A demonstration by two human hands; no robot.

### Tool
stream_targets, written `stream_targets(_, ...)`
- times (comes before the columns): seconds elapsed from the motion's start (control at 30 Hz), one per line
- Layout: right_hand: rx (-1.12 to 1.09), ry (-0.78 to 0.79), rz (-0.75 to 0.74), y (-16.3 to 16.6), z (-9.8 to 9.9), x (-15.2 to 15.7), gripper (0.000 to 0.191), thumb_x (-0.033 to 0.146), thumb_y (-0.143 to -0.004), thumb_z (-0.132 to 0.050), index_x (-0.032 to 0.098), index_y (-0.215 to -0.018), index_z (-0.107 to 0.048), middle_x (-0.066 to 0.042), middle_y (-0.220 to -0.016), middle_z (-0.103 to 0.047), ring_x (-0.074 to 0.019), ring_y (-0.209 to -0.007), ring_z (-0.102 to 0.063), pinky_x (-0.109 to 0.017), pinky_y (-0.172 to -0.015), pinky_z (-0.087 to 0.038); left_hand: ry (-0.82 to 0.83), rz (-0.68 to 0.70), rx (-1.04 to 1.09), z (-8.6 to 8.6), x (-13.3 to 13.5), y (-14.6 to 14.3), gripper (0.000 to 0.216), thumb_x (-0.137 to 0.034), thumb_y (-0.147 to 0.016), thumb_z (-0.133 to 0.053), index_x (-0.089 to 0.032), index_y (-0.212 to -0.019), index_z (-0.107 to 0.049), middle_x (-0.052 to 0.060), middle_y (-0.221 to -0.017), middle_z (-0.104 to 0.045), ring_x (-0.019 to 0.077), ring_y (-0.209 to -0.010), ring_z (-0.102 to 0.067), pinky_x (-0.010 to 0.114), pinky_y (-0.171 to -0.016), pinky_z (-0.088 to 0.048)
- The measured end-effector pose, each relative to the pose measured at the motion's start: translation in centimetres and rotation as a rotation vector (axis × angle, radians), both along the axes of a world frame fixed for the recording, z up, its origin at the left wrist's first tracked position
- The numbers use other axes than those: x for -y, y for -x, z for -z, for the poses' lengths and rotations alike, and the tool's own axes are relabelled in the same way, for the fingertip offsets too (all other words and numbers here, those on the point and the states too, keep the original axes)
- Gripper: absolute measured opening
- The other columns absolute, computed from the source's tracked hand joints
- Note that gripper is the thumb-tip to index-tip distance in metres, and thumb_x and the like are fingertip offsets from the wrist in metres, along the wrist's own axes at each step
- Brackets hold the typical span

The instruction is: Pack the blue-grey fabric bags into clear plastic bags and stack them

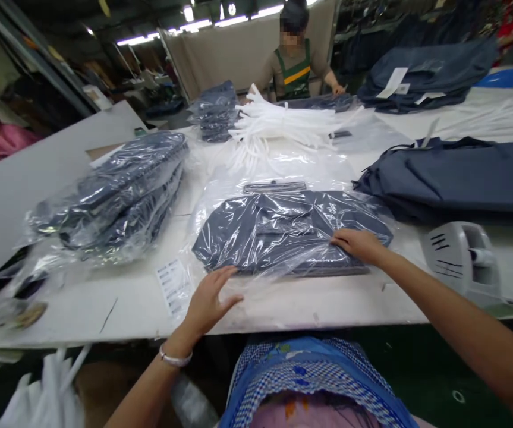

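Note:
A folded dark blue garment or bag [242, 229] lies flat inside a clear plastic bag [220, 178] in front of me on the table. My left hand [209, 303] is at the near left corner of this package, thumb and fingers spread, fingertips touching the plastic edge. On the package's right side, my right hand [361, 245] has its fingers pressed together on the film, pinching a fold of it. Just beside my left hand lies a white sheet of printed labels [173, 287].
Bagged dark blue items [122, 184] are stacked at left. On the right lie dark blue cloth items [470, 178] and a grey plastic dispenser [459, 261]. White strips [283, 122] are heaped beyond the package. Across the table [283, 309], a person in a green apron [296, 71] works.

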State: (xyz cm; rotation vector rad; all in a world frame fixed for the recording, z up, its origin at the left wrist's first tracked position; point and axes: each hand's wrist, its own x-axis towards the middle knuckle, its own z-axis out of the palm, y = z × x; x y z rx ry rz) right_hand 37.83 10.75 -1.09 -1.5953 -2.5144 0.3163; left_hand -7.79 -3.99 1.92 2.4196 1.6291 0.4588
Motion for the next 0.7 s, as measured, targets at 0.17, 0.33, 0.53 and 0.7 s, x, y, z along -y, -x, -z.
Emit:
stream_targets(0.17,-0.008,0.023,0.009,-0.4,0.6,-0.3,0.04,0.052,-0.099,-0.038,0.027,-0.098,-0.069,-0.003,-0.103,-0.073,-0.0233,-0.09,-0.067,-0.03,-0.068,-0.042,-0.178,-0.108,-0.215,1.1,4.6,0.3,0.033,-0.028,-0.093,-0.059,-0.021,-0.125,-0.062,0.011,-0.127,-0.067,0.0296,-0.115,-0.061,0.048,-0.102,-0.048)
stream_targets(0.33,-0.014,0.033,0.005,-0.8,1.4,-0.7,0.043,0.056,-0.098,-0.036,0.027,-0.099,-0.068,-0.003,-0.106,-0.073,-0.0247,-0.092,-0.067,-0.031,-0.069,-0.043,-0.222,-0.158,-0.17,-0.1,3.6,2.6,0.026,-0.022,-0.099,-0.045,-0.022,-0.114,-0.067,0.006,-0.112,-0.073,0.0203,-0.1,-0.068,0.032,-0.087,-0.054)
stream_targets(0.53,-0.052,-0.003,-0.015,-1.1,2.0,-0.8,0.043,0.056,-0.097,-0.038,0.026,-0.093,-0.069,-0.005,-0.098,-0.073,-0.0242,-0.083,-0.067,-0.032,-0.065,-0.044,-0.128,-0.166,-0.067,-2.3,0.0,5.5,0.03,-0.036,-0.1,-0.045,-0.026,-0.115,-0.069,0.003,-0.111,-0.075,0.0194,-0.098,-0.071,0.03,-0.085,-0.054)
stream_targets(0.7,-0.078,-0.011,-0.009,-1.2,1.9,-0.7,0.042,0.057,-0.096,-0.039,0.028,-0.093,-0.07,-0.005,-0.097,-0.074,-0.0256,-0.084,-0.068,-0.033,-0.065,-0.045,-0.095,-0.185,-0.106,-3.9,-3.1,7.0,0.029,-0.039,-0.099,-0.047,-0.027,-0.112,-0.07,0.002,-0.105,-0.076,0.0185,-0.091,-0.071,0.028,-0.079,-0.052)
